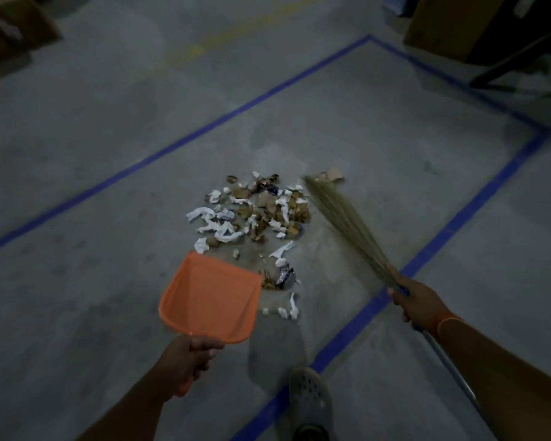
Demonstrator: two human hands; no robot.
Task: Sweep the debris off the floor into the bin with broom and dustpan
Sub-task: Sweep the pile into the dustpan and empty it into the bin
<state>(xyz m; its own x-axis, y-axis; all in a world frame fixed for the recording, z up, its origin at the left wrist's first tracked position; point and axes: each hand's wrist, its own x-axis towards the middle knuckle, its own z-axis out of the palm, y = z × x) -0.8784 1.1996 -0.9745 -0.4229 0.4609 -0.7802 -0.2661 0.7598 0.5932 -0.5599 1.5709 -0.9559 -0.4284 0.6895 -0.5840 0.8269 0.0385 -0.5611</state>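
Observation:
A pile of debris point(255, 211), white paper scraps and brown bits, lies on the grey concrete floor in the middle of the view. An orange dustpan point(209, 297) hangs just left of the nearest scraps, its mouth facing the pile; my left hand point(188, 358) grips its handle. My right hand point(414, 300) grips a grass broom point(341, 218) near where the bristles meet the metal handle. The bristle tips reach the right far edge of the pile. No bin is in view.
Blue tape lines point(204, 132) mark a rectangle on the floor around the pile. Cardboard boxes stand at the far left point(10, 30) and far right point(452, 23). My foot in a grey clog point(310, 402) stands near the bottom edge.

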